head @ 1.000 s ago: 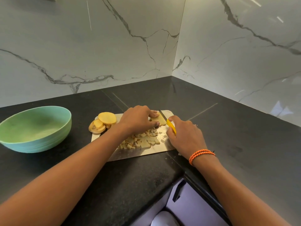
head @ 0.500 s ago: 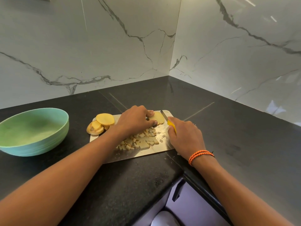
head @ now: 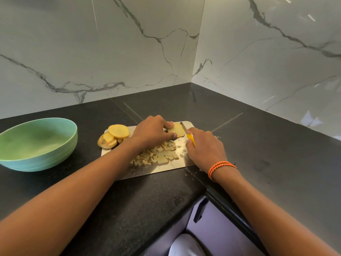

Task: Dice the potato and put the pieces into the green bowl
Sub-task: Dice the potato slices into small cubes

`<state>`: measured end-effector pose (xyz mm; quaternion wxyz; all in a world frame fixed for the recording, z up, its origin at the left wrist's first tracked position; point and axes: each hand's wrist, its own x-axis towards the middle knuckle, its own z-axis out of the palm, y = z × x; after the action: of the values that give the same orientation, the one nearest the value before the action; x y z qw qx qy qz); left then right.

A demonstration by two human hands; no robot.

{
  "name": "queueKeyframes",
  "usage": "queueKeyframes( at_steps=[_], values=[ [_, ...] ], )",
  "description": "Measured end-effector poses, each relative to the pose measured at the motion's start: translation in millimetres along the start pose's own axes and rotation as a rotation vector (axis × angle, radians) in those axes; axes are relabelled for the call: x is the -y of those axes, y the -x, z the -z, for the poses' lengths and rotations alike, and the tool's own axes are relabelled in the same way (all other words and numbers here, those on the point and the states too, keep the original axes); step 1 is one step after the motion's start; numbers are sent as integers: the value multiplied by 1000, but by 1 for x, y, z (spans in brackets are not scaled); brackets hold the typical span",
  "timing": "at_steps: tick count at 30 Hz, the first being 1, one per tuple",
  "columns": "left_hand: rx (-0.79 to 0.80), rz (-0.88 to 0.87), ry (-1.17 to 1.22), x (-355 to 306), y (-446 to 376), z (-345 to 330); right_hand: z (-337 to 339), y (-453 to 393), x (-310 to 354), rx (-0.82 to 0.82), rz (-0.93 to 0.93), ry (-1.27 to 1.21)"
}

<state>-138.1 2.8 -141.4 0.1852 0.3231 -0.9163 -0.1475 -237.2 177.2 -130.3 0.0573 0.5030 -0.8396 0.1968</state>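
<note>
On the steel cutting board (head: 181,163) my left hand (head: 152,131) pinches a yellow potato slice (head: 178,130) at the board's far right corner, thumb and fingers curled round it. My right hand (head: 204,147) grips a yellow-handled knife (head: 186,133), its blade lying just right of the slice. A heap of diced potato pieces (head: 156,157) lies on the board between my hands. Several uncut round slices (head: 113,136) are stacked at the board's left end. The green bowl (head: 36,144) stands on the counter at the left, with no pieces visible inside.
The black counter (head: 267,145) forms a corner against marble walls. Its front edge runs close below the board, with a dark-handled cabinet door (head: 200,211) underneath. An orange bracelet (head: 218,168) circles my right wrist.
Both hands stay on the slice and knife. The knife blade has shifted slightly right along the slice's edge; the view has tilted a little.
</note>
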Motion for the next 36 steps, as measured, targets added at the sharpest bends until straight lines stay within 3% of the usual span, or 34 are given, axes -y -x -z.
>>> queueKeyframes(
  at_steps=[8,19,25,36],
  values=[
    [-13,0,-62,-4,3,2,6,5,-1,73,2,-5],
    [-25,-17,-54,-3,6,4,18,56,-16,22,15,-121],
    [-61,-19,-50,-3,8,4,17,32,-5,-101,7,-137],
    [-65,-22,-71,-1,7,3,-2,-3,2,-24,6,-16]
  ],
)
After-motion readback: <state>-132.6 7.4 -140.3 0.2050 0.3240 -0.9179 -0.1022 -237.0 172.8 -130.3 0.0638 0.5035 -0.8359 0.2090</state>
